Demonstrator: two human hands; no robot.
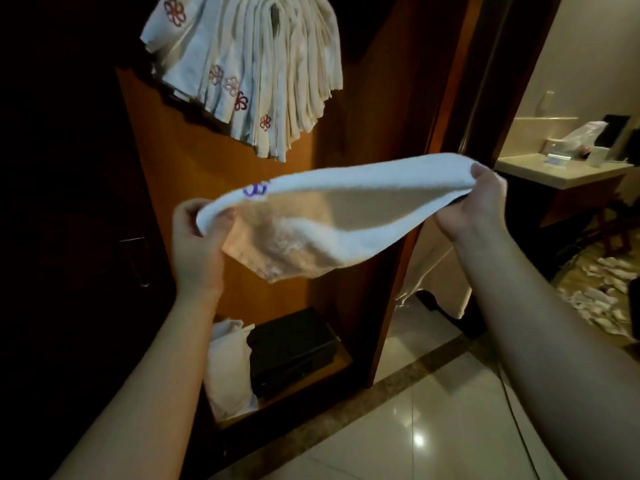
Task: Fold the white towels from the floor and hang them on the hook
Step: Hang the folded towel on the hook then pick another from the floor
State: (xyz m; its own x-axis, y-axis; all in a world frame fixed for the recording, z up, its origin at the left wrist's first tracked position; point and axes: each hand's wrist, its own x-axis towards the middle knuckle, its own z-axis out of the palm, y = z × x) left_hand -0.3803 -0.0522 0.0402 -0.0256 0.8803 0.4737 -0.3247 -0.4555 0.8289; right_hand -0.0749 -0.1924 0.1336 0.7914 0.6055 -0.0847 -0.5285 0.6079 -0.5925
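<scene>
A white towel (332, 216) with a purple flower mark is stretched in the air between both hands, folded over so that a doubled flap sags below its upper edge. My left hand (195, 244) pinches its left end, and my right hand (481, 202) grips its right end. Above them, several folded white towels (256, 71) with red flower marks hang in a bunch near the top of a wooden closet; the hook itself is hidden under them.
The open wooden closet (194, 161) has a low shelf with a black safe (291, 348) and a white bag (227, 368). A shiny tiled floor (433, 420) lies right. More white towels (595, 292) lie on the floor far right, near a counter (561, 171).
</scene>
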